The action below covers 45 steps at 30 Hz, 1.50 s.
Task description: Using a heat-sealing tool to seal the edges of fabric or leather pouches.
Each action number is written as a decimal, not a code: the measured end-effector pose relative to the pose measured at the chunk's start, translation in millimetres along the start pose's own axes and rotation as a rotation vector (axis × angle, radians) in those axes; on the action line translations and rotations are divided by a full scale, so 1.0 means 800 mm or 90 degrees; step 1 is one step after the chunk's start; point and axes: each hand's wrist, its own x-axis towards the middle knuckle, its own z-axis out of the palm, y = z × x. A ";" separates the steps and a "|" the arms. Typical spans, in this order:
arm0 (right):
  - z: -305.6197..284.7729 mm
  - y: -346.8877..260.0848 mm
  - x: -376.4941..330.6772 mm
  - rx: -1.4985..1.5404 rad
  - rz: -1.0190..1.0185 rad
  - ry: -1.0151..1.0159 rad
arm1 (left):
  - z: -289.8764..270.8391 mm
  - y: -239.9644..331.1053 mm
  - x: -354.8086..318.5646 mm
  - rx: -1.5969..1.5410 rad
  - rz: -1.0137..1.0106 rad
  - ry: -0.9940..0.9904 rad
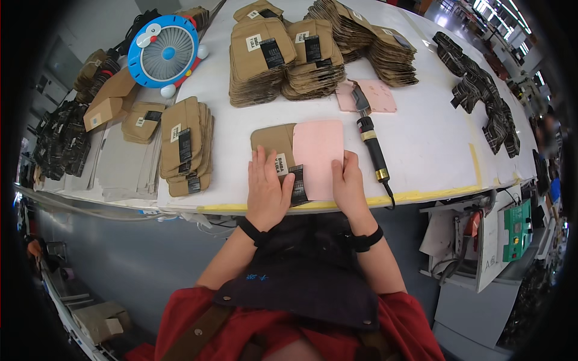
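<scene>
Head view: my left hand (267,191) lies flat on a brown card sleeve (274,143), my right hand (349,183) presses the pink sheet (317,153), both open on the worktop (421,138).

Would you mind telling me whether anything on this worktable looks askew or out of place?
Nothing stands out. Both hands, left hand and right hand, press flat on a brown cardboard sleeve with a pink sheet; the black handheld tool lies alongside.
</scene>
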 end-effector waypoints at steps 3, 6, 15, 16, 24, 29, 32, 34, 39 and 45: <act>-0.021 -0.034 -0.013 -0.050 0.117 -0.083 | 0.001 0.000 0.003 -0.017 -0.016 0.008; -0.020 -0.025 -0.006 -0.063 0.059 -0.119 | 0.002 0.004 0.010 -0.102 -0.011 0.007; -0.003 -0.033 0.008 -0.285 -0.026 -0.191 | 0.013 -0.003 0.023 -0.185 0.001 0.005; 0.002 -0.033 0.006 -0.284 -0.025 -0.190 | 0.013 -0.003 0.022 -0.185 0.001 0.004; -0.002 -0.034 -0.011 -0.482 -0.145 -0.181 | 0.006 0.001 0.023 -0.119 0.025 -0.054; -0.074 -0.010 0.050 -0.574 -0.205 0.015 | -0.020 0.015 0.014 -0.050 0.078 -0.118; -0.080 0.027 0.057 -0.578 -0.132 0.043 | -0.011 0.016 0.008 -0.100 0.129 -0.115; -0.086 0.037 0.055 -0.557 -0.096 0.027 | -0.002 0.020 0.006 -0.133 0.136 -0.093; -0.112 -0.011 -0.033 -0.152 -0.052 -0.033 | 0.005 0.029 0.004 -0.201 0.186 -0.079; -0.128 -0.049 -0.057 -0.152 -0.002 -0.339 | 0.006 0.028 0.002 -0.227 0.309 -0.024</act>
